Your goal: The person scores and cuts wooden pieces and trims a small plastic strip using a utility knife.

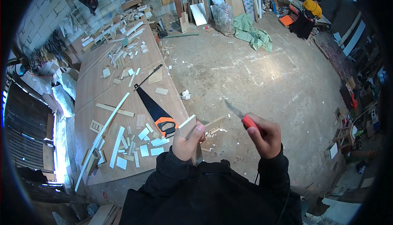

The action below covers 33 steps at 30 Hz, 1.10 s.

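Observation:
My left hand (pixel 187 143) grips a pale piece of wood (pixel 187 122) at the table's right edge, thumb pressed on its face. Red-handled and thin-bladed, a knife (pixel 248 121) is held in my right hand (pixel 267 135) over the floor. Its blade points up and left, apart from the wood. Close to my left hand lies a handsaw (pixel 149 104) with a black blade and orange handle. A pale wooden strip (pixel 215 123) shows just right of that hand; whether it is held too, I cannot tell.
The wooden table (pixel 94 98) carries several offcuts (pixel 144 150), a long white strip (pixel 104 137) and a thin dark tool (pixel 149 76). Wood chips and crumpled paper (pixel 185 94) lie on the floor. Boards (pixel 198 14), a plastic bag (pixel 223 20) and green cloth (pixel 253 32) are at the back.

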Available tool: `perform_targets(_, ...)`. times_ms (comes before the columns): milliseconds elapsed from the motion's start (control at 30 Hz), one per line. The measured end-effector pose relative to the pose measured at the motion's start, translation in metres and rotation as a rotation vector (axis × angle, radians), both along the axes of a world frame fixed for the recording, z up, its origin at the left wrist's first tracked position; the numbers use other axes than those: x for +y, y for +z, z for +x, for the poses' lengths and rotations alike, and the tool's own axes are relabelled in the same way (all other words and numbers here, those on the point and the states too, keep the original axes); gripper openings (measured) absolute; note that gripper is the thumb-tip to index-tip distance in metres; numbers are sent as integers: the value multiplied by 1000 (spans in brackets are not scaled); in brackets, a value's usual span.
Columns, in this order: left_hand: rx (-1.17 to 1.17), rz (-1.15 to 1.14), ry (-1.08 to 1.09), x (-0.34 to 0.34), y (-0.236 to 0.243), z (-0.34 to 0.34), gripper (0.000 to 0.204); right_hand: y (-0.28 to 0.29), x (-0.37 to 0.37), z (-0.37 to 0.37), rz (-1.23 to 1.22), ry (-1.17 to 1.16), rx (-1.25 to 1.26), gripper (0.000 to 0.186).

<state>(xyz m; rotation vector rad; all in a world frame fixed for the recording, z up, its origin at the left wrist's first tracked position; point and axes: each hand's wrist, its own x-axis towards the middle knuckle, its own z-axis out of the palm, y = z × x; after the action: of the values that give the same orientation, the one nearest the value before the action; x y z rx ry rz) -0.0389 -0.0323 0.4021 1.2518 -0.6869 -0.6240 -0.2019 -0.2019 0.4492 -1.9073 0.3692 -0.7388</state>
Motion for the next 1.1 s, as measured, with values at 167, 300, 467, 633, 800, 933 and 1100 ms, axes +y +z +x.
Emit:
perform_targets(167, 51, 3, -5, -4, 2, 0, 25, 9, 9, -2, -61, 74, 114, 28)
perform_targets(300, 98, 10, -151, -6, 6, 4, 31, -1, 5, 1, 47, 118, 70, 31)
perform_targets(467, 260, -136, -152, -9, 13, 4, 34, -11, 9, 8, 177, 113, -52, 33)
perform_targets(633, -84, -79, -3, -22, 21, 17, 44, -13, 6, -2, 216, 88, -19, 36)
perform_targets(800, 26, -7, -60, -31, 34, 27, 45, -10, -13, -13, -183, 52, -144, 38)
perform_targets(933, 157, 115, -226, -44, 45, 21, 66, 0, -26, -21, -479, -7, -69, 42)
perform_targets(1100, 262, 175, -486, -63, 58, -12, 67, 1, -49, -41, -735, -30, -44, 47)
